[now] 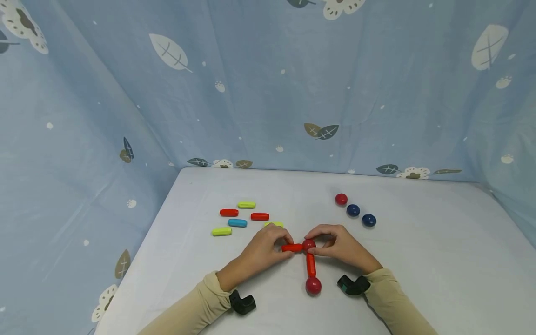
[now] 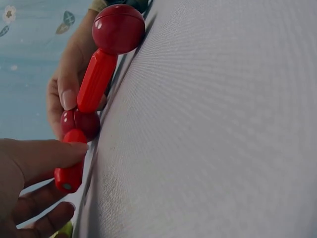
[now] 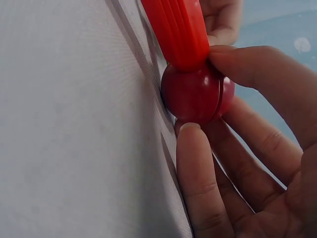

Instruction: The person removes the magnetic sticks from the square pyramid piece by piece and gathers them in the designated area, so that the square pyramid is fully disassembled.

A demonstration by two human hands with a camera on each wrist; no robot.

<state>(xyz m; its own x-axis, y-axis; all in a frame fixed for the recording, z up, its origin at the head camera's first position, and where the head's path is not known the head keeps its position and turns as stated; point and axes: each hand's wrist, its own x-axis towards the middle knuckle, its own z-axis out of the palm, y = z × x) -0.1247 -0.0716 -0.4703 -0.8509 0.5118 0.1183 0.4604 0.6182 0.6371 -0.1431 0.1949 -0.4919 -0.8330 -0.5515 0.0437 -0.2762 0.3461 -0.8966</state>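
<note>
— How are the hands posed?
— The left hand (image 1: 264, 244) is curled, pinching a red stick (image 1: 292, 248); the right hand (image 1: 339, 244) is closed around a red ball (image 1: 309, 244).
— Where is the ball?
— On the table (image 1: 418, 260), between both hands' fingertips.

On the white counter (image 1: 418, 242), the left hand (image 1: 264, 246) pinches a short red rod (image 1: 292, 248) lying crosswise, its end touching a red ball (image 1: 309, 244) that the right hand (image 1: 341, 245) grips between thumb and fingers. A second red rod (image 1: 311, 265) runs from that ball toward the person, ending at another red ball (image 1: 313, 285). Behind the left hand lie loose rods: two red, three lime-green, one blue (image 1: 237, 223). Farther right sit a red ball (image 1: 341, 199) and two dark blue balls (image 1: 361, 215). Blue leaf-print fabric (image 1: 268, 83) surrounds the counter.
</note>
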